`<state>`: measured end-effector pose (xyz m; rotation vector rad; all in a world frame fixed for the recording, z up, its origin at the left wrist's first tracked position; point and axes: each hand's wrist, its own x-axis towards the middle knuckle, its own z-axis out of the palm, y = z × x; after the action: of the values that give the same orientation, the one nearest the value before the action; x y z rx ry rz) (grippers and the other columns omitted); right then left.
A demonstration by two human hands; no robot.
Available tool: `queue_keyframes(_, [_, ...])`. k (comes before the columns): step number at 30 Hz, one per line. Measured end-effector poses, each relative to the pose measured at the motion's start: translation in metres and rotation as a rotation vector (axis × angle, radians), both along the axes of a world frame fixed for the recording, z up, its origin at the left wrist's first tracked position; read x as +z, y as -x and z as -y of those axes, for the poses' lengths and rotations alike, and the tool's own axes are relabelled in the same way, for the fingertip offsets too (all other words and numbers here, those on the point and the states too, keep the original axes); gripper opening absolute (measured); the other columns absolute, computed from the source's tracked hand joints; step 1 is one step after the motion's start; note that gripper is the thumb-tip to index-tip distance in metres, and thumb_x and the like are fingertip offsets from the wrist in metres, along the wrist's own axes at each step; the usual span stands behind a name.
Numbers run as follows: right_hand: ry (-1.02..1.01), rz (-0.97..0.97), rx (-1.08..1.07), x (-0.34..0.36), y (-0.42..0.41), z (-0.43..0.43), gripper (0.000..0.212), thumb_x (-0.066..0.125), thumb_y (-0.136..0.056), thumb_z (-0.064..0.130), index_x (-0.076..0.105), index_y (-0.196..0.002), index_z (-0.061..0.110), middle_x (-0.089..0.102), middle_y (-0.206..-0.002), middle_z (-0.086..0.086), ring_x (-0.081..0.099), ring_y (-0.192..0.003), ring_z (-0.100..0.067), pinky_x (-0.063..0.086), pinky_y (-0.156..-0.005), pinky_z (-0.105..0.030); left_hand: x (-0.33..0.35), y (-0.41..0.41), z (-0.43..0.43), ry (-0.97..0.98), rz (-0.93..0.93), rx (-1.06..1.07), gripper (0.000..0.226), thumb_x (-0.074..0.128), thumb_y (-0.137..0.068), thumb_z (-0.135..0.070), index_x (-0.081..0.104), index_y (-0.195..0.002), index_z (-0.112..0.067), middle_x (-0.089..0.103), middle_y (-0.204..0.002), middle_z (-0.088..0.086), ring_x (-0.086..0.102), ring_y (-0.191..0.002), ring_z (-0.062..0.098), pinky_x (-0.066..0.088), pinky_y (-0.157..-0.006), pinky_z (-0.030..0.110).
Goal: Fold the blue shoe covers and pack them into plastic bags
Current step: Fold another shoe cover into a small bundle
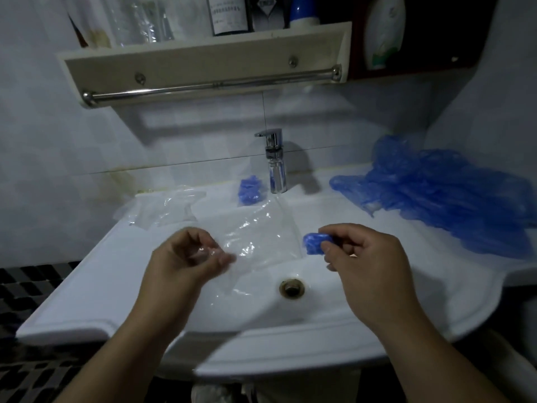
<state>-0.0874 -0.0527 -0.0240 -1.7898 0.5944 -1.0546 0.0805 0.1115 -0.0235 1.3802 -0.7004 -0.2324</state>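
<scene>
Hands: our left hand [189, 251] pinches the clear plastic bag [255, 239], right hand [360, 251] grips a folded blue shoe cover [313, 242]. We should spread the mouth wide first.

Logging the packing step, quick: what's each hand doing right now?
Left hand: pinches the clear plastic bag.
Right hand: holds a folded blue shoe cover.

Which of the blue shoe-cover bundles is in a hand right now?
The folded bundle, pinched by the right hand. The second bundle beside the faucet and the loose pile on the right lie untouched.
</scene>
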Motion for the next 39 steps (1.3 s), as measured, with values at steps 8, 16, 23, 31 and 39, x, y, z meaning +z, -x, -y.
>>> queue_keyframes(8, [0.094,0.054,-0.025,0.003,0.024,0.006,0.027,0.071,-0.086,0.009,0.070,-0.093,0.035,0.071,-0.087,0.015,0.067,-0.081,-0.005,0.053,-0.073,-0.015,-0.015,0.009,0.009,0.084,-0.202,-0.129,0.041,0.077,-0.050,-0.006,0.062,-0.088,-0.016,0.063,-0.074,0.011,0.071,-0.069,0.028,0.060,-0.067,0.030])
queue_keyframes(16, [0.127,-0.064,0.038,-0.005,0.020,0.013,0.026,0.073,-0.084,0.007,0.074,-0.096,0.030,0.070,-0.089,0.016,0.067,-0.086,-0.001,0.053,-0.077,-0.012,-0.020,0.013,0.015,0.079,-0.206,-0.178,0.038,0.077,-0.047,-0.007,0.066,-0.082,-0.018,0.062,-0.074,0.011,0.070,-0.067,0.027,0.061,-0.070,0.032])
queue_keyframes(23, [0.146,-0.178,0.151,0.000,0.022,0.002,0.025,0.082,-0.076,0.013,0.073,-0.086,0.034,0.068,-0.080,0.020,0.065,-0.076,-0.002,0.050,-0.067,-0.012,-0.019,0.014,0.013,0.017,-0.180,-0.220,0.068,0.098,-0.034,-0.038,0.066,-0.089,-0.016,0.063,-0.080,0.007,0.071,-0.069,0.024,0.060,-0.070,0.033])
queue_keyframes(31, [-0.071,-0.117,0.258,0.011,0.028,0.000,0.042,0.084,-0.071,0.009,0.063,-0.102,0.028,0.071,-0.074,-0.001,0.063,-0.062,-0.011,0.053,-0.063,-0.021,-0.009,0.018,0.016,-0.070,0.039,-0.013,0.036,0.061,-0.079,0.021,0.057,-0.104,-0.005,0.063,-0.073,0.004,0.066,-0.062,0.013,0.053,-0.072,0.036])
queue_keyframes(39, [-0.204,-0.137,0.388,0.009,0.029,0.004,0.055,0.076,-0.079,0.004,0.058,-0.124,0.028,0.068,-0.068,-0.003,0.065,-0.063,-0.010,0.049,-0.064,-0.020,0.004,0.028,0.013,-0.205,0.378,0.082,0.045,0.074,-0.076,0.010,0.059,-0.107,-0.020,0.068,-0.082,0.003,0.067,-0.070,0.012,0.055,-0.068,0.022])
